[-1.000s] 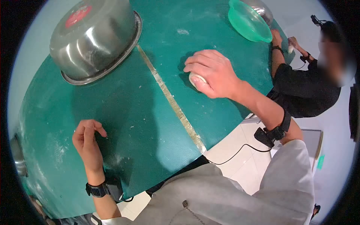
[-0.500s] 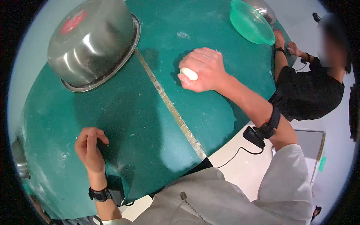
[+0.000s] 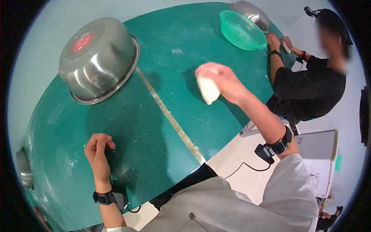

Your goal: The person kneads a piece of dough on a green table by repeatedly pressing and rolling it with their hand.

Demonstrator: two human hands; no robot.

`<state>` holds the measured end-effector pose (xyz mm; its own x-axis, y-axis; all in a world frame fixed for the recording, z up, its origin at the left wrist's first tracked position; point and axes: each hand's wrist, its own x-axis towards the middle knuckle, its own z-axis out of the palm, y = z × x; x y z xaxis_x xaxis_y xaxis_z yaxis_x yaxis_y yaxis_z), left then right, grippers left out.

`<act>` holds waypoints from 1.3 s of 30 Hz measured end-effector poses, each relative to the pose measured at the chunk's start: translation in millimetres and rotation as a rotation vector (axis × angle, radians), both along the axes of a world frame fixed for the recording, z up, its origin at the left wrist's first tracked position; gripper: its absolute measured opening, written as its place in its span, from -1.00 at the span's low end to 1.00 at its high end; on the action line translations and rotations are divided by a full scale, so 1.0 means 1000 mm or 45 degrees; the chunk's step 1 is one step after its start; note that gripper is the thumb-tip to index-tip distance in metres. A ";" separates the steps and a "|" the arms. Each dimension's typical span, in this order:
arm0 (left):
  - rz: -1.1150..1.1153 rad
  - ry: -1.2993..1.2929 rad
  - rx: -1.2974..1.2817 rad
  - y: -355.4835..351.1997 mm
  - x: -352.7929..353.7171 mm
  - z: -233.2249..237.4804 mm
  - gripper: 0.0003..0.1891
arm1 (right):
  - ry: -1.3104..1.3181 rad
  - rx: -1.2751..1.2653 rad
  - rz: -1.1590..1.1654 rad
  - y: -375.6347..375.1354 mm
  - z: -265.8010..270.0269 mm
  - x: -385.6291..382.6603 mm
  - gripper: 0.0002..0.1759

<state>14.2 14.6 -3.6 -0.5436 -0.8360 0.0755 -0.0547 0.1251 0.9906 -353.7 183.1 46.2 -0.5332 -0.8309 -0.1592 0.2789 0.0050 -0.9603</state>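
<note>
Our right hand (image 3: 224, 83) is closed around a pale lump of dough (image 3: 208, 89), fingers wrapped over its top while its lower end hangs out below the palm. The dough is held above the green table (image 3: 127, 127), just right of the table's middle seam (image 3: 170, 116), and does not seem to touch the top. Our left hand (image 3: 98, 152) rests on its side near the table's near edge, fingers loosely curled, holding nothing. An upturned steel bowl (image 3: 98, 58) sits toward the far left edge.

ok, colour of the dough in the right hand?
The dough is white; head view shows it.
</note>
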 end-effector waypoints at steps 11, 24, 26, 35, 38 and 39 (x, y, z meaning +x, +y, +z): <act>-0.038 -0.055 -0.061 0.000 0.002 -0.002 -0.72 | 1.099 0.780 0.222 -0.001 0.031 0.005 -0.61; -0.053 -0.081 0.009 0.003 0.002 0.004 -0.78 | 1.935 0.496 0.431 -0.017 0.016 0.048 -0.54; -0.103 -0.038 0.043 0.001 0.003 0.001 -0.80 | 1.970 0.463 0.464 -0.027 0.007 0.045 -0.52; -0.096 -0.053 0.038 0.002 0.003 -0.001 -0.78 | 2.155 0.233 0.242 -0.091 -0.031 0.005 -0.43; -0.095 -0.095 0.012 0.001 0.001 0.002 -0.77 | 2.405 -0.078 0.076 -0.100 -0.036 -0.003 -0.51; -0.103 -0.087 -0.007 0.001 0.001 0.003 -0.77 | 2.415 -0.082 0.053 -0.099 -0.037 -0.003 -0.51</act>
